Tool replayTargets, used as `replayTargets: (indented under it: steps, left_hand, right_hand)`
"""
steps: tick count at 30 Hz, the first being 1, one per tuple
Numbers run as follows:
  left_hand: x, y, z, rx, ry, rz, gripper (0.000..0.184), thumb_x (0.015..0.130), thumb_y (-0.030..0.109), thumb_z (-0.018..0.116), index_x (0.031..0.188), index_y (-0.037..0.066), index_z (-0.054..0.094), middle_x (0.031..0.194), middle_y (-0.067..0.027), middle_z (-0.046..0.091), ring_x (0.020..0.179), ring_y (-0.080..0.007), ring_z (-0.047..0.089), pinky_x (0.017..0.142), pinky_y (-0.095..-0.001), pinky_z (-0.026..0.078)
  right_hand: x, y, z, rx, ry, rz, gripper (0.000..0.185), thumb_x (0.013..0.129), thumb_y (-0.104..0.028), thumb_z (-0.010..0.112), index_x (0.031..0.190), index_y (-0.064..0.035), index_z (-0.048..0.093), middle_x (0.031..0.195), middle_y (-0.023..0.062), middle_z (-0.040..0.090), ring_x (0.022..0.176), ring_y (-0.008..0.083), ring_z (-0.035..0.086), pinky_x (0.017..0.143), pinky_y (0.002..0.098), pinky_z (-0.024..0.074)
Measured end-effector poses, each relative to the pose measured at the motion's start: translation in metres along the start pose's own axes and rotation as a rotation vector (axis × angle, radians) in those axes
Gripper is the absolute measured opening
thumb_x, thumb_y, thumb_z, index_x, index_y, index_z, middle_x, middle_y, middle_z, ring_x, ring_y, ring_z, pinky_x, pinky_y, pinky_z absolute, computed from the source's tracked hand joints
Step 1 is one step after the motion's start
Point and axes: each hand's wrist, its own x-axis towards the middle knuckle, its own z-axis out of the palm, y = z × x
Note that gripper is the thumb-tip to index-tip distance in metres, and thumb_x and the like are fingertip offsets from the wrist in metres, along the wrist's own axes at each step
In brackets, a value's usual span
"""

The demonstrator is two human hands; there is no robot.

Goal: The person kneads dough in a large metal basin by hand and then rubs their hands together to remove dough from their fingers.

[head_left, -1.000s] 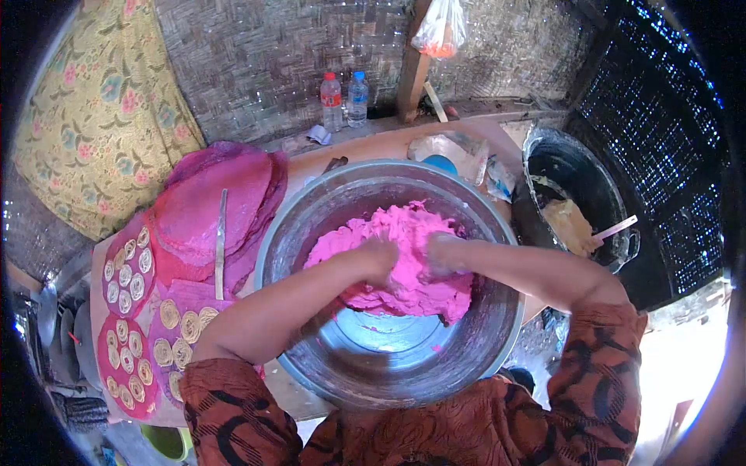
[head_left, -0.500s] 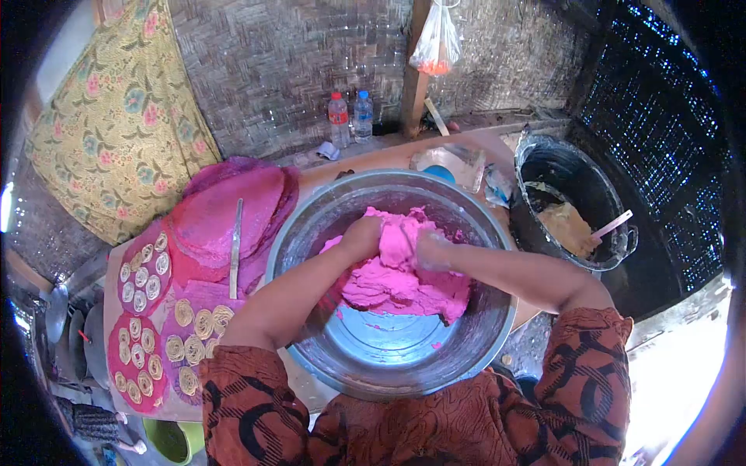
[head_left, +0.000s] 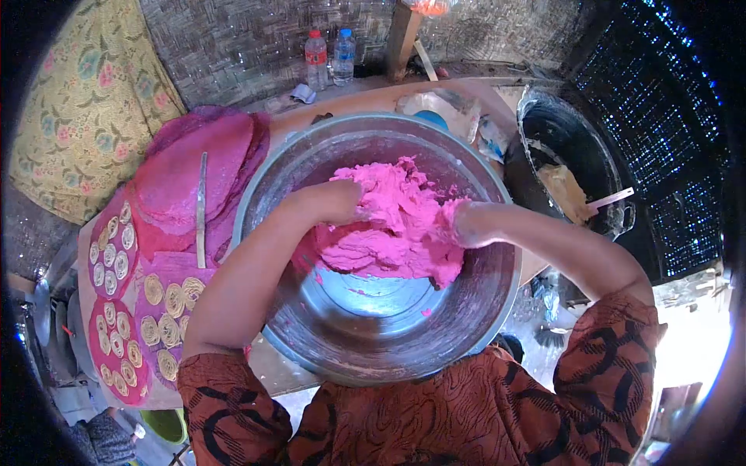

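Observation:
A large mass of crumbly pink dough (head_left: 388, 233) lies in a wide metal basin (head_left: 388, 365), mostly toward its far side. My left hand (head_left: 342, 201) grips the dough's upper left part, with the fingertips sunk out of sight. At the right edge, my right hand (head_left: 472, 224) is closed on another part of the dough, its fingers partly hidden by it. Small pink bits stick to the basin's wall and floor.
Left of the basin are stacked pink round sheets (head_left: 194, 179), a long flat blade (head_left: 201, 210) and pale coiled rosettes (head_left: 169, 330). Two plastic bottles (head_left: 316, 60) stand behind. A black pot (head_left: 571, 132) on the right holds tan paste (head_left: 565, 190) and a stick (head_left: 611, 199).
My hands have moved apart, the right one outward to the dough's right edge. The raised lump between them has spread into the mass. The view has shifted.

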Motion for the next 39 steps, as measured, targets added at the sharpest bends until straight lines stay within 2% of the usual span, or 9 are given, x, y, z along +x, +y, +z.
replayTargets:
  steps: [6, 13, 16, 22, 27, 32, 34, 37, 39]
  left_hand:
    - [0.018, -0.036, 0.01, 0.045, 0.043, 0.235, 0.048, 0.081, 0.042, 0.056, 0.089, -0.004, 0.063, 0.088, -0.0242, 0.062, 0.079, -0.0361, 0.061, 0.074, -0.0432, 0.048]
    - [0.001, -0.011, -0.01, 0.084, -0.06, 0.085, 0.049, 0.082, 0.047, 0.053, 0.09, 0.0, 0.063, 0.087, -0.0241, 0.062, 0.079, -0.0376, 0.06, 0.072, -0.045, 0.047]
    - [0.013, -0.022, -0.004, 0.062, -0.012, 0.158, 0.048, 0.081, 0.046, 0.054, 0.091, 0.0, 0.063, 0.089, -0.0244, 0.062, 0.081, -0.038, 0.06, 0.073, -0.045, 0.047]
    - [0.012, -0.029, -0.014, -0.082, 0.011, 0.334, 0.037, 0.087, 0.032, 0.048, 0.111, 0.006, 0.057, 0.11, -0.0196, 0.058, 0.096, -0.0332, 0.057, 0.083, -0.0405, 0.044]
    - [0.014, -0.044, -0.013, -0.3, 0.017, 0.576, 0.034, 0.09, 0.027, 0.045, 0.119, 0.01, 0.052, 0.121, -0.0161, 0.054, 0.106, -0.0255, 0.054, 0.091, -0.0365, 0.04]
    - [0.017, -0.073, -0.007, -0.521, 0.103, 0.347, 0.048, 0.09, 0.041, 0.046, 0.126, 0.009, 0.047, 0.123, -0.0112, 0.053, 0.111, -0.0212, 0.05, 0.097, -0.0333, 0.036]
    - [0.028, -0.091, -0.002, -0.6, 0.136, 0.378, 0.057, 0.086, 0.036, 0.057, 0.13, 0.004, 0.042, 0.133, -0.0125, 0.043, 0.119, -0.0219, 0.042, 0.101, -0.0364, 0.033]
    - [0.013, -0.053, -0.014, -1.317, -0.161, -0.229, 0.06, 0.091, 0.054, 0.034, 0.124, 0.006, 0.049, 0.119, -0.0055, 0.054, 0.107, -0.0211, 0.05, 0.095, -0.035, 0.037]
    - [0.052, -0.077, 0.005, -0.828, -0.102, 0.023, 0.059, 0.092, 0.052, 0.034, 0.122, 0.004, 0.05, 0.118, -0.0076, 0.054, 0.106, -0.0214, 0.05, 0.095, -0.0356, 0.037]
  right_hand:
    - [0.051, 0.019, 0.005, 0.023, -0.385, 0.109, 0.064, 0.089, -0.056, 0.033, 0.104, 0.0008, 0.059, 0.099, 0.0201, 0.062, 0.091, 0.0319, 0.058, 0.081, 0.0421, 0.0449]
    - [0.089, 0.038, 0.054, 0.724, -0.788, 0.275, 0.07, 0.086, -0.06, 0.038, 0.13, -0.006, 0.043, 0.125, 0.0147, 0.051, 0.104, 0.0256, 0.055, 0.092, 0.0388, 0.0421]
    - [0.081, 0.015, 0.094, 1.222, -0.698, -0.014, 0.067, 0.089, -0.055, 0.035, 0.131, -0.0033, 0.039, 0.127, 0.0139, 0.048, 0.108, 0.0259, 0.052, 0.095, 0.0396, 0.0399]
    - [0.067, -0.072, 0.07, 1.542, -0.484, 0.405, 0.055, 0.094, -0.042, 0.033, 0.129, -0.0005, 0.04, 0.128, 0.0108, 0.047, 0.112, 0.0217, 0.05, 0.099, 0.0353, 0.0372]
    - [0.011, -0.067, -0.033, 1.817, -0.086, -0.206, 0.045, 0.095, -0.031, 0.035, 0.134, -0.0086, 0.037, 0.13, 0.0138, 0.045, 0.121, 0.0228, 0.042, 0.103, 0.0362, 0.0317]
    - [-0.061, -0.078, -0.121, -0.081, 0.695, -0.573, 0.049, 0.088, -0.027, 0.05, 0.131, -0.0054, 0.04, 0.135, 0.0129, 0.04, 0.124, 0.0265, 0.038, 0.105, 0.0383, 0.0269]
    - [-0.031, -0.084, -0.077, -0.196, 0.45, -0.189, 0.038, 0.081, -0.024, 0.055, 0.115, -0.0057, 0.053, 0.116, 0.0141, 0.053, 0.107, 0.0294, 0.051, 0.091, 0.0398, 0.039]
    - [0.021, -0.074, -0.004, -0.16, -0.203, 0.172, 0.024, 0.076, -0.02, 0.059, 0.091, -0.0032, 0.063, 0.086, 0.0148, 0.064, 0.08, 0.0321, 0.061, 0.07, 0.0435, 0.0483]
    - [0.021, -0.05, 0.014, -0.186, -0.104, -0.003, 0.014, 0.071, -0.018, 0.059, 0.077, -0.0053, 0.063, 0.073, 0.0118, 0.062, 0.068, 0.0286, 0.059, 0.063, 0.0423, 0.0472]
